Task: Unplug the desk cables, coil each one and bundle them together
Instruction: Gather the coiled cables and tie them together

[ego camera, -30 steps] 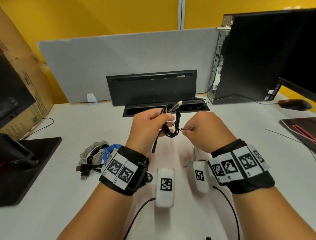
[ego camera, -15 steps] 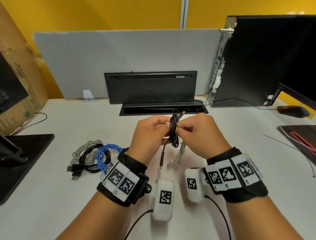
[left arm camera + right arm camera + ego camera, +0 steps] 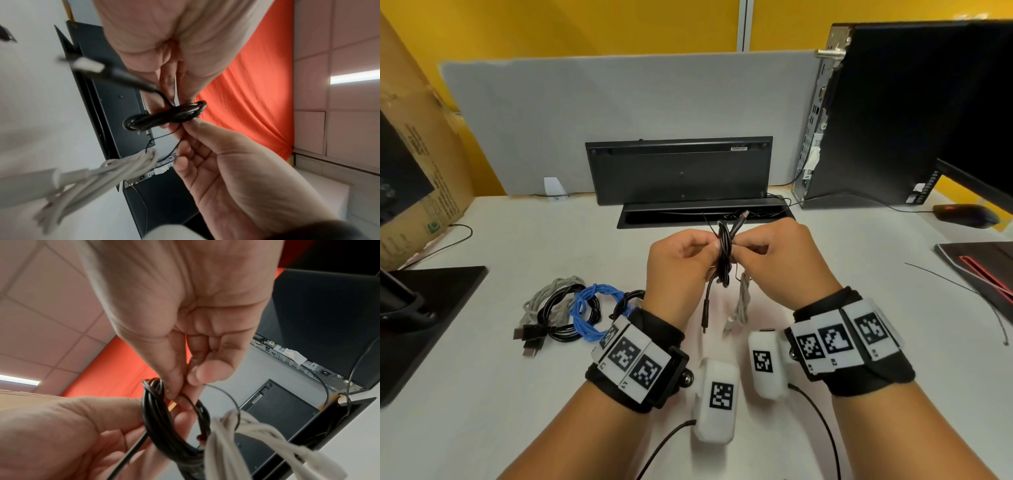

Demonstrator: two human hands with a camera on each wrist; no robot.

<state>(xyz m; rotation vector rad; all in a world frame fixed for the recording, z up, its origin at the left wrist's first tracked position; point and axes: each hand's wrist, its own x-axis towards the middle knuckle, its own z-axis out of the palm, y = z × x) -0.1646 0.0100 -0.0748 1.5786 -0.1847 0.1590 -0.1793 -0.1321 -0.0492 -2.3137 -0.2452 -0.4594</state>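
- The black cable coil [image 3: 723, 255] is held up over the desk [image 3: 482, 428] between the two hands, in front of the open cable tray [image 3: 705, 216]; its loops are gathered tight and one plug end [image 3: 704, 317] hangs loose below.
- The left hand [image 3: 677, 270] has thumb and fingers curled round the coil and pinches it at the middle.
- The right hand [image 3: 784, 262] pinches a thin black wire tie [image 3: 224, 392] at the coil — the wrist views show the tie looping round the strands, so by my reading this coil is being tied off and not yet secured.
- A pale grey cable bundle [image 3: 741, 303] hangs under the right hand; how it is held I cannot tell, but it looks already coiled.
- Done, as far as shown: a set of coiled cables [image 3: 571, 313] — grey, black and blue — lies on the desk to the left, near the left wrist.
- Left, as I judge it: finish the tie on the black coil, then bring it and the grey one together with the coils on the desk into one bundle.
- Thin cables remain in the tray, and one runs to the computer tower [image 3: 893, 113]; whether these count as part of the task I cannot tell.
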